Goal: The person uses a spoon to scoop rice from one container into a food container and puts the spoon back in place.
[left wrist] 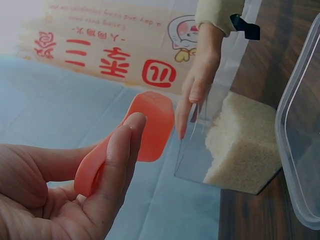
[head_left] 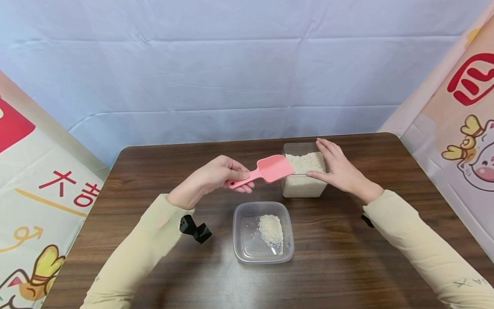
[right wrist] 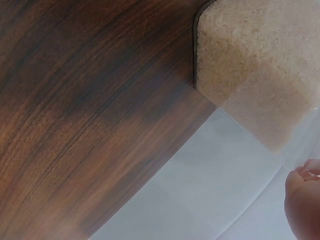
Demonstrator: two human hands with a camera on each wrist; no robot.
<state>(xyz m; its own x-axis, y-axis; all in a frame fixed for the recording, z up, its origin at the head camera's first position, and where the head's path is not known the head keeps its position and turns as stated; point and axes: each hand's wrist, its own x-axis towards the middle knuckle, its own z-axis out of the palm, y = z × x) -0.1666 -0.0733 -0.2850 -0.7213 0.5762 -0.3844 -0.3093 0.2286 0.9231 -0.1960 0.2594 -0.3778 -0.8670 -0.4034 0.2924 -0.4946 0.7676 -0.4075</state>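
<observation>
- Hands first: the left hand [head_left: 218, 175] has the handle pinched between thumb and fingers; the right hand [head_left: 341, 174] is spread, fingers fairly straight, at the container's right side, thumb along the near rim.
- Pink scoop [head_left: 273, 168], right in the middle of it all! Handle in the left hand, long axis slanting out between two and three o'clock, no grains visible on its blade.
- Here's the relation that counts: the clear container [head_left: 298, 148] sits at three o'clock from the left hand, the blade's front edge lapping its left rim from overhead. Touching or just above? Cannot tell. The right hand is nearer the container, the left owns the scoop.
- Inside, plenty of rice [head_left: 308, 162], lying below the rim.
- Down at seven o'clock from the container, the shallow tub [head_left: 245, 242] with a small rice heap [head_left: 271, 230] towards its right side.
- Under everything, the dark wood worktop [head_left: 339, 266]; beyond at twelve, a pale blue backdrop [head_left: 231, 77].
- Now the left wrist view: it gives the rice's sloping profile through the wall, which the head view misses.
- Right wrist view? Container base and fingertips at four o'clock, no scoop whatsoever.
</observation>
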